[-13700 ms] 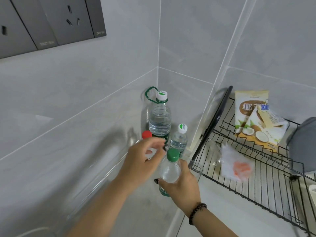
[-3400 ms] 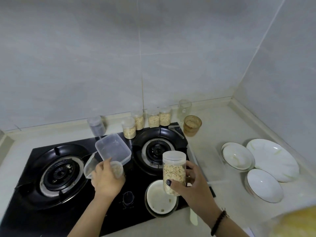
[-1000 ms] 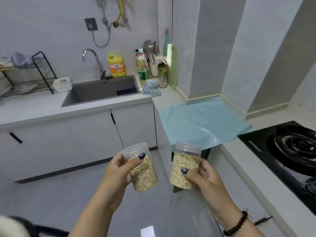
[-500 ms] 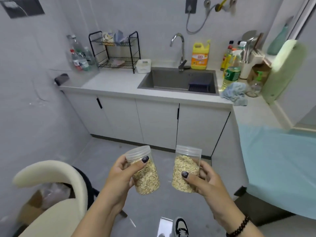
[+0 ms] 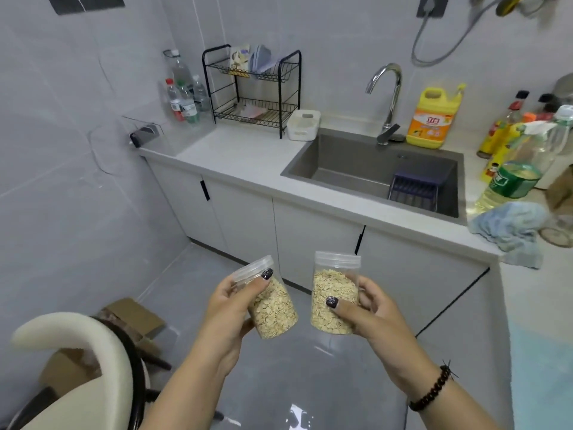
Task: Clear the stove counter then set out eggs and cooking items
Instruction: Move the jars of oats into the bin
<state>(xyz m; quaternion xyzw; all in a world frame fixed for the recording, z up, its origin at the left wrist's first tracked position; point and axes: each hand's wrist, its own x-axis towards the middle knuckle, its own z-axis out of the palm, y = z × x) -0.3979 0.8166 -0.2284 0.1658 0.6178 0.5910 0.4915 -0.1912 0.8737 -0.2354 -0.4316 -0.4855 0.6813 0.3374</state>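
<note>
Oat jars: left jar point(image 5: 271, 301) gripped in left hand point(image 5: 226, 308), right jar point(image 5: 335, 293) in right hand point(image 5: 370, 311); carried short of sink point(image 5: 350, 156), apparently clearing stove counter.

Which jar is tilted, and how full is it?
The left jar, held in the left hand, is tilted, its lid leaning left. The right jar stands upright. Oats fill most of the left jar, short of its lid.

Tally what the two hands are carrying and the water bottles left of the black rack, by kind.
Oat jars: 2, one in the left hand at, one in the right hand at
Water bottles: 4
Total: 6
</note>
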